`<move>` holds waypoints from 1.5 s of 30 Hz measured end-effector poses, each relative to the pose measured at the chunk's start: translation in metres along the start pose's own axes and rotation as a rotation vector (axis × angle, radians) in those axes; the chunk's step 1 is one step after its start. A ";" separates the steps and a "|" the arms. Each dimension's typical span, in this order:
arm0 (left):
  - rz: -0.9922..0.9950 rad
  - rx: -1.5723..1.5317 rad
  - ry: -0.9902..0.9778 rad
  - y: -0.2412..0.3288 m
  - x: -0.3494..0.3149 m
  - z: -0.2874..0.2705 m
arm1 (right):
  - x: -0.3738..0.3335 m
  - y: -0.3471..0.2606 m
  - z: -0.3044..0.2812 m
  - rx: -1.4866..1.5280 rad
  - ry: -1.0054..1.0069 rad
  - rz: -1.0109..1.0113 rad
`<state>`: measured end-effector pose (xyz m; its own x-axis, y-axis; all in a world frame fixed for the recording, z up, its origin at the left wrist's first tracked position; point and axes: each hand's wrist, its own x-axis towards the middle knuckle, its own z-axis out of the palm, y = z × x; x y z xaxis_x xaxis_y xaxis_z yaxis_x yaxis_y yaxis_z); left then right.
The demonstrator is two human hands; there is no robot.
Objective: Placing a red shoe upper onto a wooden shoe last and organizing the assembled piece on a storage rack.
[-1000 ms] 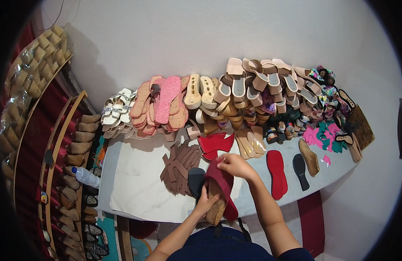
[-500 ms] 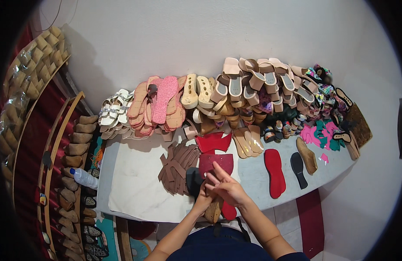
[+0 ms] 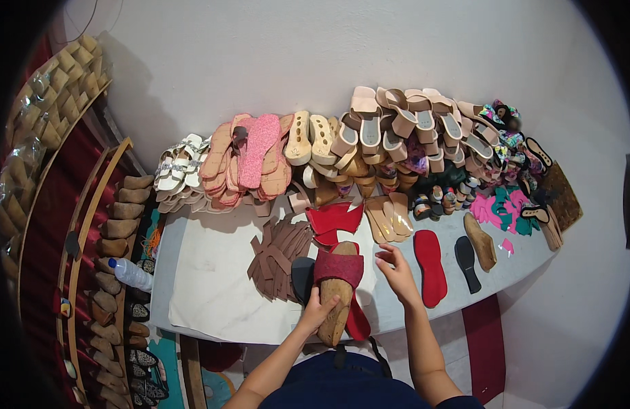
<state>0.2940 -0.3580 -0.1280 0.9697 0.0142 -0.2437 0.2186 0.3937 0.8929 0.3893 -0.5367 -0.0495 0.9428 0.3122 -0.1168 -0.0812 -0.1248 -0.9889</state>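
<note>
In my left hand (image 3: 318, 310) is a wooden shoe last (image 3: 337, 315), held upright with its toe toward the wall. A dark red strap (image 3: 339, 268) wraps across its front part. Part of a red sole (image 3: 357, 320) shows beside and behind the last, and a black sole (image 3: 303, 276) sticks out on its left. My right hand (image 3: 397, 274) is raised to the right of the strap, apart from it, with fingers slightly bent and nothing in them. Just beyond the last lie red cut pieces (image 3: 334, 219), and brown strips (image 3: 281, 260) are heaped to the left.
A red sole (image 3: 431, 269), a black sole (image 3: 468, 266) and another last (image 3: 480, 242) lie on the table's right. Pink soles (image 3: 259, 153), beige sandals (image 3: 369, 126) and white sandals (image 3: 181, 170) are piled along the wall. A rack of lasts (image 3: 123, 228) and a plastic bottle (image 3: 132, 274) are left.
My right hand has moved away from the strap to the right. The last, hidden behind my hands before, has been raised into view in my left hand with the strap around it.
</note>
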 end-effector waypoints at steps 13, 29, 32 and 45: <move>0.191 0.012 -0.073 0.004 0.000 0.003 | 0.007 0.043 0.003 0.524 0.080 0.111; 0.221 0.101 -0.120 0.015 0.002 0.018 | -0.004 0.018 0.011 -0.552 0.474 -0.479; 0.240 0.130 -0.108 0.008 0.004 0.015 | -0.002 -0.023 0.024 -0.568 0.139 -0.528; 0.189 0.055 -0.088 0.002 -0.001 0.009 | 0.033 -0.045 0.011 -0.847 -0.546 -0.215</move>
<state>0.2948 -0.3655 -0.1228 0.9993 0.0018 -0.0381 0.0352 0.3411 0.9394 0.4205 -0.5108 -0.0093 0.6178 0.7654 -0.1805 0.5255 -0.5725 -0.6293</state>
